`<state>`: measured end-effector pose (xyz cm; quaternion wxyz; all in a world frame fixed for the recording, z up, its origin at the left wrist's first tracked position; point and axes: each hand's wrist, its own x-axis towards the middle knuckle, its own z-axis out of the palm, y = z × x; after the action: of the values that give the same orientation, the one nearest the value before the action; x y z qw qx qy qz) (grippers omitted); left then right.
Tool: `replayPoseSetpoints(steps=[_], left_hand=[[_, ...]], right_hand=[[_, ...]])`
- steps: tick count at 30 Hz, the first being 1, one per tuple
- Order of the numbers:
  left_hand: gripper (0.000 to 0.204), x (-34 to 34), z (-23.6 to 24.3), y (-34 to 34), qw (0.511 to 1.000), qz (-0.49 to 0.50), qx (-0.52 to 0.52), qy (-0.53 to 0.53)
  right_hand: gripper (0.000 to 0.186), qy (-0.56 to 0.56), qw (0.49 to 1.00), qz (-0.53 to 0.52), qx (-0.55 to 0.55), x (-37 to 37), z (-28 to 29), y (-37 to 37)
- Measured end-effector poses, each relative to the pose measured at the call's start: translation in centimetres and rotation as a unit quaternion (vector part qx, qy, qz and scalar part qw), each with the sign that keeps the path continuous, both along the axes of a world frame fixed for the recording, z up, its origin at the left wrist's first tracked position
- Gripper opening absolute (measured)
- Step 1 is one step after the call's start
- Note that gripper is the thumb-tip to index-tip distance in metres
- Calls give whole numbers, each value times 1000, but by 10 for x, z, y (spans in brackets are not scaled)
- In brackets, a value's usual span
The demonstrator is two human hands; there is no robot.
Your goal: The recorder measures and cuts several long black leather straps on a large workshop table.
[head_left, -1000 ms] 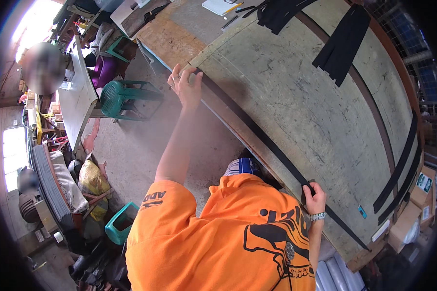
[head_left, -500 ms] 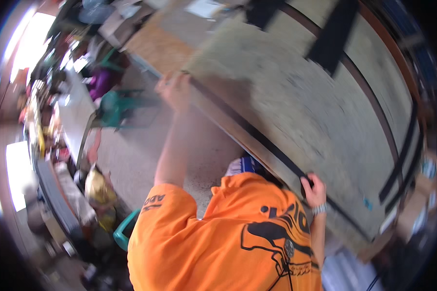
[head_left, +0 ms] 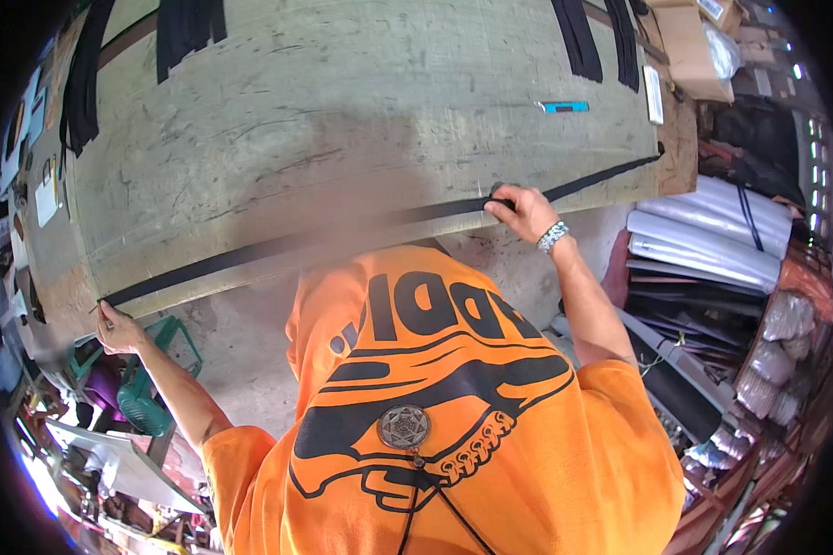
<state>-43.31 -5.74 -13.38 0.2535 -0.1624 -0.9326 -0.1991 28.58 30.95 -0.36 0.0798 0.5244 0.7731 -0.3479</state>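
Observation:
A long, narrow black strip (head_left: 204,266) lies along the near edge of the worn grey-green tabletop (head_left: 472,120). At the table's near left corner, the fingertips of my left hand (head_left: 118,330) pinch the strip's left end. My right hand (head_left: 525,212), with a bracelet at the wrist, closes its thumb and fingers on the strip right of the middle. A small dark bit shows at those fingers; I cannot tell what it is. Beyond my right hand the strip runs on to the table's right side, ending in a dark lump.
Bundles of black strips (head_left: 185,37) hang over the table's far left, with further black strips (head_left: 578,42) at the far right. A blue cutter-like tool (head_left: 565,107) lies on the tabletop. Silvery rolls (head_left: 708,227) are stacked right of the table; a green stool (head_left: 148,393) stands at the left.
My view has turned, so the table edge now runs across the picture. Both hands stay at the strip, my left at its end. The left hand, blurred before, now shows sharply.

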Motion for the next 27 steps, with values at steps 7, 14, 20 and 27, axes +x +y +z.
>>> replayPoseSetpoints(steps=[7,14,20,27], left_hand=[[39,5,11,0,998,38,34,-35],[38,3,16,6,998,51,12,-18],[38,9,22,10,997,52,5,-48],[44,5,14,7,993,51,-96,-41]], right_hand=[[31,-3,999,6,42,15,-12,3],[35,-51,998,-26,14,4,-9,6],[37,-77,996,-54,-7,1,-14,7],[38,-123,991,-52,31,-5,-12,13]])
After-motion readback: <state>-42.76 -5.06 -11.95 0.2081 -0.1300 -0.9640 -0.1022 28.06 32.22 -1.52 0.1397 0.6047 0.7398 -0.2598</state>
